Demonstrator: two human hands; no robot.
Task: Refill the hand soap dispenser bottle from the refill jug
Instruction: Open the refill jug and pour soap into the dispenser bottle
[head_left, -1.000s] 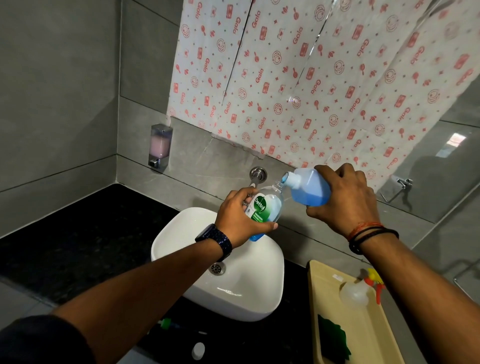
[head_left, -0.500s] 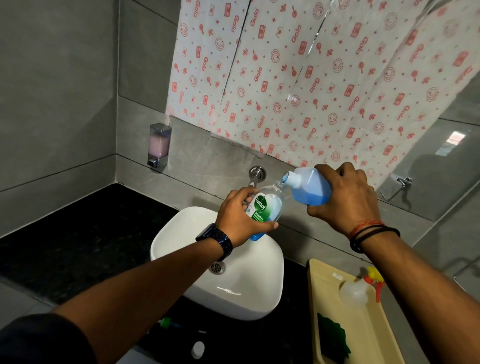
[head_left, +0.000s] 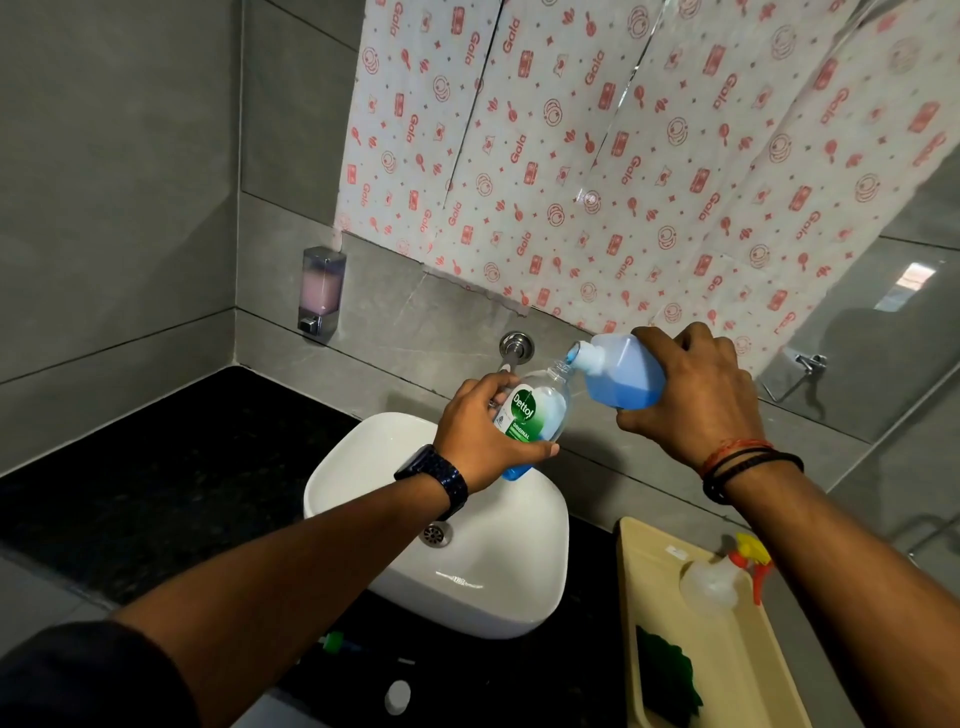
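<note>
A: Where was the bottle (head_left: 532, 415)?

B: Held over the white basin (head_left: 498, 571), tipped with its open neck leaning toward the jug (head_left: 621, 376). The left hand (head_left: 485, 439) was wrapped round its lower body, fingers (head_left: 488, 387) curled behind it and the thumb lying across the front under the green label. Closed firmly on it, not loose.

A: And the jug?

B: Up at the same height, to the right. The right hand (head_left: 693, 395) was clenched over its rear half, laying it nearly on its side so the white spout met the bottle's mouth. Blue soap had pooled along the jug's low side, and a little showed at the bottom of the bottle.

A: How did you judge they'd handle?

B: The bottle looked like thin clear plastic, light and likely to dent if squeezed, so a grip low on the body seemed right. It could turn slick if soap ran down. The jug seemed stiffer and heavier, its weight moving with the liquid, best taken well back from the spout.

A: Anything else nearby?

B: A beige tray (head_left: 644, 571) on the counter to the right, with a spray bottle (head_left: 714, 584) lying in it
</note>
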